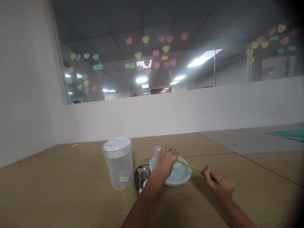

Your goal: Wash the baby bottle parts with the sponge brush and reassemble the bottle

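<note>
Above the light-blue basin point(180, 175), my left hand point(166, 160) is closed around a pale, see-through container point(156, 151), mostly hidden by the fingers. My right hand point(218, 183), to the right of the basin, grips the end of a thin green handle point(190, 166). The handle slopes up leftward to my left hand, where its far end is out of sight. Left of the basin, partly behind my left forearm, a round metal tray point(136, 180) bears several small clear and white parts, one a thin tube point(140, 179).
A tall translucent pitcher point(120, 172) with a white lid point(117, 144) stands left of the tray. A small pale scrap point(74, 145) lies farther left on the wooden table point(59, 186). A teal cloth point(288, 134) lies far right. A white wall point(152, 120) with a window closes off the back.
</note>
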Motion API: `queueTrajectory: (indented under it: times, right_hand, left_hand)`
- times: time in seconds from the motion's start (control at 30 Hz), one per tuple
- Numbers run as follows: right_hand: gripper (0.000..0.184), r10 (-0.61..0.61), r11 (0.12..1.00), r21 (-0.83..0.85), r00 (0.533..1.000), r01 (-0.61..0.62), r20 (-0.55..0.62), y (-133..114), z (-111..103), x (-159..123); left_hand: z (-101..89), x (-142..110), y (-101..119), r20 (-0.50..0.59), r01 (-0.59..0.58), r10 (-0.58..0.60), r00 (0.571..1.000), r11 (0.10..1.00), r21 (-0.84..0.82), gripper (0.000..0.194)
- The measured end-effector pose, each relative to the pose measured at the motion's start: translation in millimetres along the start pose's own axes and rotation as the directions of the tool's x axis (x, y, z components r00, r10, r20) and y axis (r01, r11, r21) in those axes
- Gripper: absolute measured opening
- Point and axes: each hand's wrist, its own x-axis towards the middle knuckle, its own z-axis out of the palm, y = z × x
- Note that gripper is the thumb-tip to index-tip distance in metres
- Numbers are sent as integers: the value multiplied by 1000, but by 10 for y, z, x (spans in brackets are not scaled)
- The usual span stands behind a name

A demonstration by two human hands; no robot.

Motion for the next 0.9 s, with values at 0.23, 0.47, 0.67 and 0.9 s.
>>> queueTrajectory:
  times: [0.23, 0.47, 0.67, 0.9]
  right_hand:
    - [43, -125, 988, 90, 992, 126, -15, -45, 21, -34]
    - [43, 106, 994, 18, 993, -105, -49, -16, 4, 1]
    - [34, 619, 769, -112, 777, -629, -112, 237, -67, 176]
    - [52, 573, 814, -330, 752, -478, 324, 411, -46, 140]
  left_hand:
    - [64, 14, 47, 42, -37, 34, 999, 997, 66, 16]
    - [36, 25, 49, -5, 17, -17, 1000, 1000, -1, 25]
    - [-123, -102, -380, -49, 186, -184, 982, 982, 20, 34]
    - [-46, -117, -389, -82, 239, -262, 962, 946, -217, 38]
